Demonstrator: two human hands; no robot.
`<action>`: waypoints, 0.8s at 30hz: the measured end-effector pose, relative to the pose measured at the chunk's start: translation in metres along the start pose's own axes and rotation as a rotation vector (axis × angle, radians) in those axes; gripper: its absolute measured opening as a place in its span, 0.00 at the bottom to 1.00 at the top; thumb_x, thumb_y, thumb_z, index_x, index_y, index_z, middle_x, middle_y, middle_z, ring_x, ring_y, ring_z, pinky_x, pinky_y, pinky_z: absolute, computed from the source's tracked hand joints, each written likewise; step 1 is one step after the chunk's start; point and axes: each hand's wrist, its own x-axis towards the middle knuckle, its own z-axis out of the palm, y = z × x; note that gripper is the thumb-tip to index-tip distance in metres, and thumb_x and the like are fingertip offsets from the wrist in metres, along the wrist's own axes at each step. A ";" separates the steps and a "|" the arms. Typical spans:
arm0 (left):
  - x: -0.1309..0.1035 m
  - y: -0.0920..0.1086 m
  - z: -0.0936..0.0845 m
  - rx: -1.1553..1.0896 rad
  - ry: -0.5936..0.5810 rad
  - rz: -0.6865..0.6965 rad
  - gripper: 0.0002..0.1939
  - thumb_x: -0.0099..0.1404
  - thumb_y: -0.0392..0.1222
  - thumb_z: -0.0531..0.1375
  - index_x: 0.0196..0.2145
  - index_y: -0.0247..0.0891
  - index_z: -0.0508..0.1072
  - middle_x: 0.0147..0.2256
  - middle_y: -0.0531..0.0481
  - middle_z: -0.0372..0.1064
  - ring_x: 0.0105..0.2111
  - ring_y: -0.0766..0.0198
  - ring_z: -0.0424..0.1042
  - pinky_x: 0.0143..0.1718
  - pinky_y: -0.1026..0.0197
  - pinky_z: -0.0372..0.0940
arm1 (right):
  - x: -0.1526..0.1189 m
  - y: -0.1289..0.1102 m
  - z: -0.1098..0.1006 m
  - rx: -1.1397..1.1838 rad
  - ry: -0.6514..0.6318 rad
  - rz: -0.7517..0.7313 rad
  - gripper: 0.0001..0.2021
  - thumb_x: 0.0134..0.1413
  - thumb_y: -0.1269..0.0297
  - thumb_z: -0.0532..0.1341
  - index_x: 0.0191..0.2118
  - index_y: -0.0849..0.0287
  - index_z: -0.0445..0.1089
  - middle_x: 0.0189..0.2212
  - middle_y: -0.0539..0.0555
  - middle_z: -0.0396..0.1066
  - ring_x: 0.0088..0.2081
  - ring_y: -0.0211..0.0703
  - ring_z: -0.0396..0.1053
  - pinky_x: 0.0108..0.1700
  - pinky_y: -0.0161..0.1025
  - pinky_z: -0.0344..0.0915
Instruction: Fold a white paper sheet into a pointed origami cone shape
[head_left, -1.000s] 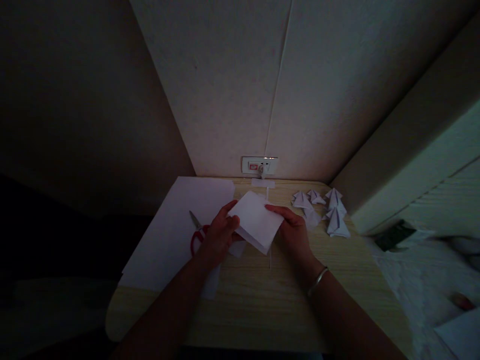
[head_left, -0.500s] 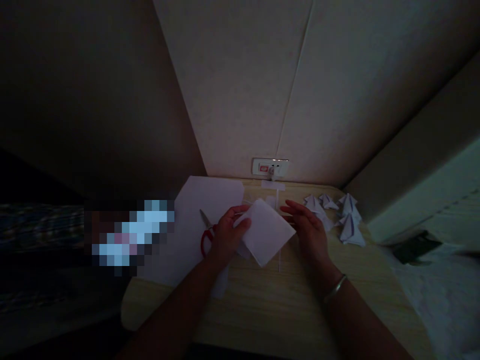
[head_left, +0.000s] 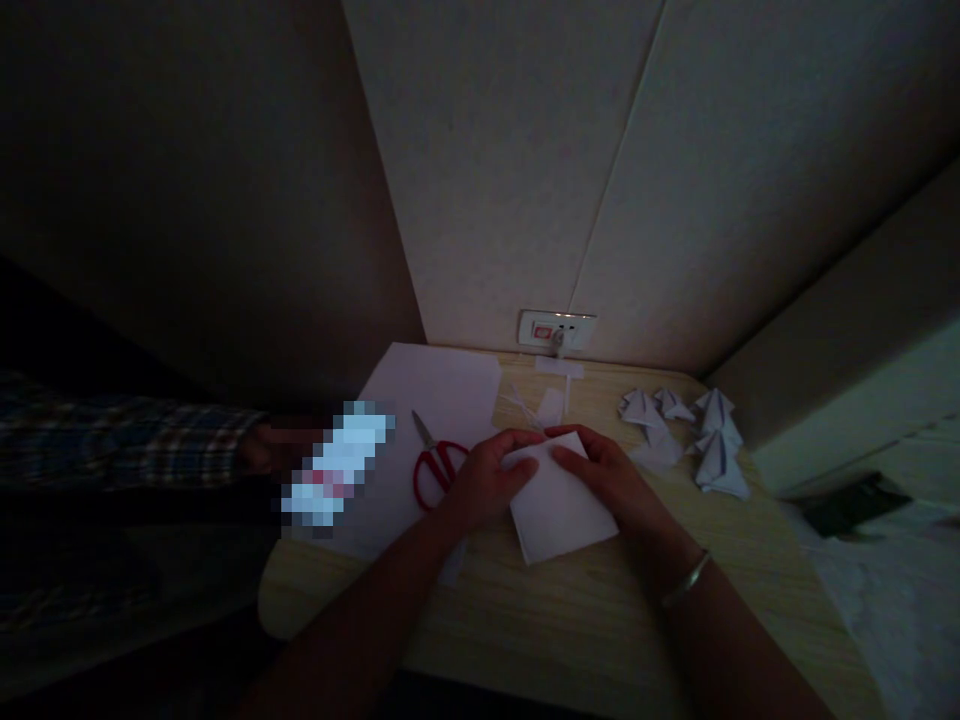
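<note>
A folded white paper square (head_left: 564, 508) is held between my two hands above the wooden table. My left hand (head_left: 495, 480) grips its upper left edge, thumb on top and fingers behind. On the upper right edge my right hand (head_left: 600, 470) pinches it the same way, with a bracelet on that wrist. Red-handled scissors (head_left: 439, 465) lie just left of my left hand, partly covered by it. Beneath them is a large white paper sheet (head_left: 442, 385). Paper strips and scraps (head_left: 551, 403) lie beyond my fingers.
Several folded paper figures (head_left: 718, 445) stand at the table's (head_left: 660, 620) back right. A power socket (head_left: 556, 332) with a plug is on the wall behind. At the left, a person in a plaid sleeve (head_left: 202, 440) holds a blurred bright device (head_left: 341, 465) near the table edge.
The paper square has turned from a diamond position and come slightly lower. My right hand has moved in from beside it and now grips it. The view has shifted slightly.
</note>
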 end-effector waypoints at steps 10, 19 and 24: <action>0.001 -0.005 0.003 -0.046 -0.013 -0.032 0.20 0.56 0.42 0.61 0.47 0.38 0.69 0.42 0.46 0.71 0.36 0.63 0.70 0.33 0.64 0.64 | 0.000 -0.002 0.000 -0.013 0.098 0.005 0.20 0.42 0.55 0.67 0.41 0.56 0.68 0.24 0.48 0.72 0.21 0.38 0.67 0.23 0.35 0.61; 0.000 -0.003 0.002 0.028 -0.002 -0.059 0.15 0.58 0.42 0.59 0.43 0.36 0.71 0.37 0.49 0.71 0.31 0.67 0.68 0.30 0.66 0.62 | -0.003 -0.003 0.005 0.008 0.108 0.041 0.21 0.40 0.54 0.68 0.41 0.55 0.67 0.24 0.48 0.72 0.22 0.39 0.67 0.24 0.35 0.61; 0.000 -0.002 0.002 0.017 0.036 -0.050 0.15 0.57 0.41 0.59 0.43 0.36 0.71 0.36 0.49 0.71 0.31 0.67 0.67 0.29 0.67 0.61 | -0.003 -0.003 0.005 0.025 0.099 0.029 0.21 0.41 0.54 0.68 0.42 0.55 0.68 0.24 0.48 0.72 0.22 0.38 0.67 0.23 0.34 0.61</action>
